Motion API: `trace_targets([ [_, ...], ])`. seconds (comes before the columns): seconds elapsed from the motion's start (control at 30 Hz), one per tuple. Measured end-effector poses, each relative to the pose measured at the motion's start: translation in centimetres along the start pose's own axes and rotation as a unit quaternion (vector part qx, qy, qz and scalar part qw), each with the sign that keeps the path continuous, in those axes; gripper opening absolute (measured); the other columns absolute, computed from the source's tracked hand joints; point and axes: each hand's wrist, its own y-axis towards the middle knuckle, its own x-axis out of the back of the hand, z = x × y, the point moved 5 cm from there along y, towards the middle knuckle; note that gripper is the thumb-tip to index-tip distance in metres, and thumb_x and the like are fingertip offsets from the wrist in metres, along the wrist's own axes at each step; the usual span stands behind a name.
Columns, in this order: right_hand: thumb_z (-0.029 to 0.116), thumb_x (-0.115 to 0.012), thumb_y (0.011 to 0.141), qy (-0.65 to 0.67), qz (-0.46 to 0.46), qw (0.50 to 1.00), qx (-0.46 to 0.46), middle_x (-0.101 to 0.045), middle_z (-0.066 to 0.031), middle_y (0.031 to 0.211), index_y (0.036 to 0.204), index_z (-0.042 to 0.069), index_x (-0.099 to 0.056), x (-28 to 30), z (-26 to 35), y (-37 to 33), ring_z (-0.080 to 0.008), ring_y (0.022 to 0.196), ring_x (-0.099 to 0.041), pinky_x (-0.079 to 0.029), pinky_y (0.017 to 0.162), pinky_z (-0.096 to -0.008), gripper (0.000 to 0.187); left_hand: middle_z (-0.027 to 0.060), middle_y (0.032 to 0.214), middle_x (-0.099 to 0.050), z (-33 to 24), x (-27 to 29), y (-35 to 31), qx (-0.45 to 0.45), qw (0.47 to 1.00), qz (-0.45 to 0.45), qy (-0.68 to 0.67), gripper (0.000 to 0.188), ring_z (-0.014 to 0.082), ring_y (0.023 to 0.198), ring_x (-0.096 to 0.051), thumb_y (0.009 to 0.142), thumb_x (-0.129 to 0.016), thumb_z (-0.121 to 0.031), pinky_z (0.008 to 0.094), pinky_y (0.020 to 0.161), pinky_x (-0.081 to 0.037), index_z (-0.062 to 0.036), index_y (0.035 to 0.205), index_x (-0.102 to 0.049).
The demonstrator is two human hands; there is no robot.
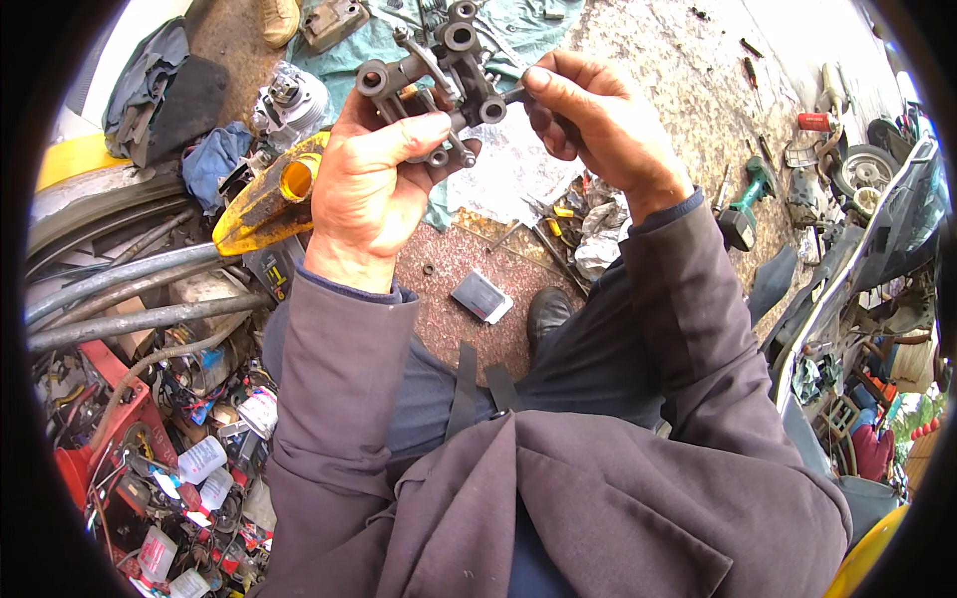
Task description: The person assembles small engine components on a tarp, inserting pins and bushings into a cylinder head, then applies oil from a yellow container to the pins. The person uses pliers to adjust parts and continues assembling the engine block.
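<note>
A grey metal rocker arm assembly (439,78), with round bores and small arms, is held up at the top of the head view. My left hand (367,189) grips it from the left and below, thumb across its lower part. Beside its right end, my right hand (598,120) has thumb and fingers pinched together. A short dark piece shows between those fingertips and the assembly; its kind and whether it is joined to the assembly cannot be made out.
By my left wrist is a yellow spouted container (264,204), with a finned metal part (291,105) behind. A teal cloth (543,22) lies ahead, and a small flat box (482,297) near my boot. A green power tool (746,207) lies right; cluttered parts line both sides.
</note>
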Motion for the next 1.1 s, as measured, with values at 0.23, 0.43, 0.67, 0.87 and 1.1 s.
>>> trace_targets([
  [0.23, 0.034, -0.064, 0.096, 0.034, -0.025, 0.998, -0.043, -0.055, 0.0016, 0.066, 0.088, 0.002, -0.062, 0.4, 0.4, -0.2, -0.0033, 0.052, -0.046, -0.035, 0.045, -0.0192, 0.033, 0.0086, 0.102, -0.067, 0.1, -0.2, -0.2, 0.006, 1.0, -0.008, -0.016, 0.039, 0.0233, 0.093, -0.068, 0.083, -0.06, 0.008, 0.0426, 0.076, -0.062, -0.0078, 0.119, -0.057],
  [0.43, 0.031, -0.063, 0.097, 0.017, -0.034, 0.999, -0.008, -0.05, 0.0029, 0.06, 0.083, 0.004, -0.061, 0.2, 0.2, -0.3, -0.0039, 0.05, -0.041, -0.031, 0.045, -0.0203, 0.03, 0.0088, 0.102, -0.067, 0.5, 0.7, 0.0, 0.035, 0.999, -0.017, -0.031, 0.035, 0.0234, 0.091, -0.068, 0.085, -0.06, 0.005, 0.0444, 0.078, -0.06, -0.0078, 0.117, -0.059],
  [0.67, 0.03, -0.063, 0.097, -0.005, -0.005, 1.0, 0.018, -0.05, 0.0024, 0.063, 0.083, 0.004, -0.06, 0.2, 0.2, -0.1, -0.0046, 0.051, -0.043, -0.035, 0.045, -0.0215, 0.03, 0.0095, 0.106, -0.067, 0.7, 1.2, 0.2, 0.052, 0.998, -0.004, -0.041, 0.031, 0.0237, 0.093, -0.066, 0.088, -0.059, 0.0, 0.0456, 0.082, -0.057, -0.0075, 0.118, -0.061],
  [0.87, 0.036, -0.062, 0.097, -0.045, -0.035, 0.998, -0.009, -0.048, 0.0042, 0.059, 0.078, 0.007, -0.06, 0.2, 0.2, -0.2, -0.0032, 0.049, -0.041, -0.031, 0.044, -0.0204, 0.035, 0.0075, 0.098, -0.067, 1.0, 1.1, 0.1, 0.06, 0.996, -0.059, -0.007, 0.029, 0.0218, 0.086, -0.067, 0.085, -0.058, 0.001, 0.0452, 0.078, -0.058, -0.007, 0.113, -0.061],
  [1.1, 0.033, -0.062, 0.097, -0.038, -0.02, 0.999, 0.0, -0.048, 0.005, 0.061, 0.081, 0.005, -0.06, -0.2, 0.5, -0.5, -0.0028, 0.052, -0.041, -0.032, 0.046, -0.021, 0.032, 0.0056, 0.09, -0.067, 1.3, 1.5, 0.4, 0.092, 0.99, -0.098, -0.031, 0.024, 0.0206, 0.082, -0.066, 0.085, -0.058, 0.0, 0.043, 0.072, -0.057, -0.0079, 0.107, -0.064],
])
